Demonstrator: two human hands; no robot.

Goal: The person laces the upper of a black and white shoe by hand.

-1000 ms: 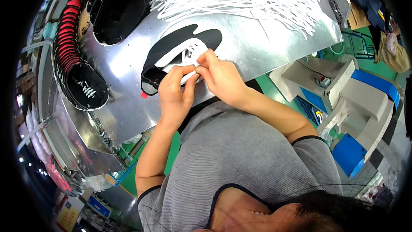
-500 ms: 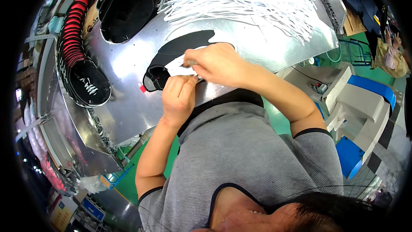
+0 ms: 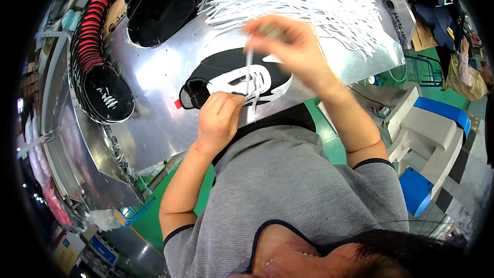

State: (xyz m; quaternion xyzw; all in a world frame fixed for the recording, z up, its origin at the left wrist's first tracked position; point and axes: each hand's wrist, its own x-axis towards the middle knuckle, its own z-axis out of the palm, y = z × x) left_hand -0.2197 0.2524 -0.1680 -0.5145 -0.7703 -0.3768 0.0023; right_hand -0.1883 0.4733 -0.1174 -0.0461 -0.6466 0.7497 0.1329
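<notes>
A black shoe upper (image 3: 218, 67) with a white lacing panel and a small red heel tab lies on the metal tabletop in front of me. My left hand (image 3: 220, 118) is closed at its near edge, thumb and fingers pinched on the upper beside the lacing panel. Above the far side, my right hand (image 3: 290, 46) is raised and blurred by motion. From its fingers a white shoelace (image 3: 249, 69) runs taut down to the panel. Something greyish also shows inside that hand, too smeared to name.
A heap of white shoelaces (image 3: 309, 0) covers the far side of the metal table (image 3: 159, 77). Nested black and red uppers (image 3: 92, 54) curve along the left, with another stack (image 3: 159, 13) at far left. A beige and blue machine (image 3: 435, 118) stands at right.
My right hand has lifted up and away from the upper, drawing the lace with it and uncovering the white lacing panel. The upper has shifted slightly; my left hand stays beside it.
</notes>
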